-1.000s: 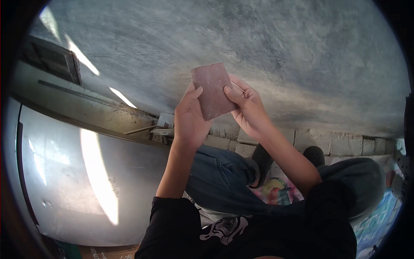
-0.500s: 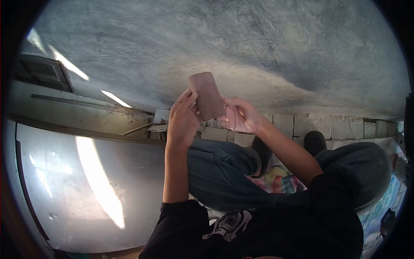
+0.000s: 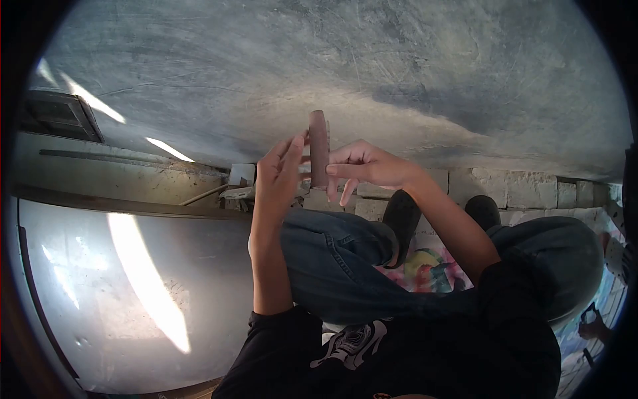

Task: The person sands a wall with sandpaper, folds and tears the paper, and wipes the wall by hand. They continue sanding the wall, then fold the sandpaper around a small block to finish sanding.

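Note:
A reddish-brown sheet (image 3: pixel 319 149), like sandpaper, is held up between my hands in front of the grey wall and is seen nearly edge-on, bent or folded. On its left side, my left hand (image 3: pixel 280 169) has its fingers behind the sheet and the thumb raised near its edge. From the right, my right hand (image 3: pixel 365 166) pinches the lower right edge between thumb and fingers, with other fingers hanging below.
The smooth grey wall (image 3: pixel 432 60) rises ahead. A shiny metal panel (image 3: pixel 159 286) lies at the left, below a dark-framed opening (image 3: pixel 63 114). Pale bricks (image 3: pixel 492 189) line the wall's base. Another person's hand (image 3: pixel 593 327) shows at the far right.
The sheet has turned from its broad face to nearly edge-on. My right hand has shifted left and closed on its edge. Another person's hand has appeared at the far right.

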The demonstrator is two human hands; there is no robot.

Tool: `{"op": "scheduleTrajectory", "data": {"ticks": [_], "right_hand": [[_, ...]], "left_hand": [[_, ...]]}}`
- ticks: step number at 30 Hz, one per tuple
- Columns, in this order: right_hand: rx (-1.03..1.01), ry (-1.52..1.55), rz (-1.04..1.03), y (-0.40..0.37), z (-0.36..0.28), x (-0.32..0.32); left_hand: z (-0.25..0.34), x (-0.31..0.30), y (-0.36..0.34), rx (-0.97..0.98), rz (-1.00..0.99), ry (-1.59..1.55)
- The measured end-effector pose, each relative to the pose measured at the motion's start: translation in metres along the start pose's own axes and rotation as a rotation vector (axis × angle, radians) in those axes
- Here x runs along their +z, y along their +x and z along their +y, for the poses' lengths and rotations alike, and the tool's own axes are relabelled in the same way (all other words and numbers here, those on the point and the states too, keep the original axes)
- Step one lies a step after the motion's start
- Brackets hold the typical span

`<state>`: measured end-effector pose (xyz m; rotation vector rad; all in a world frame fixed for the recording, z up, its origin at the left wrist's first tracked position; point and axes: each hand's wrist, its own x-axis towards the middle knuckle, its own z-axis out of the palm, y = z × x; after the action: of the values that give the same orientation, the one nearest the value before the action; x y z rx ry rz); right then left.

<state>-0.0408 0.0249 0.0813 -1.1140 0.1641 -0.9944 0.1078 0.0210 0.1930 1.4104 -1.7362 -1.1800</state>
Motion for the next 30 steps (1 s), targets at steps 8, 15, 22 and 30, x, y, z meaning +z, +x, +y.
{"op": "scheduleTrajectory", "data": {"ticks": [8, 15, 22, 30], "right_hand": [[-0.028, -0.355, 0.209, 0.005, -0.006, 0.018], [-0.340, -0.931, 0.657, -0.001, -0.041, 0.021], [-0.477, -0.999, 0.482, -0.002, -0.038, 0.000], [-0.325, -0.655, 0.557, -0.003, -0.040, -0.004]], "left_hand": [[-0.010, -0.003, 0.001, 0.136, 0.087, 0.224], [-0.017, -0.002, 0.001, 0.283, 0.080, 0.343], [-0.011, 0.003, -0.005, 0.255, -0.030, 0.575], [0.005, -0.004, -0.007, 0.170, 0.085, 0.274]]}}
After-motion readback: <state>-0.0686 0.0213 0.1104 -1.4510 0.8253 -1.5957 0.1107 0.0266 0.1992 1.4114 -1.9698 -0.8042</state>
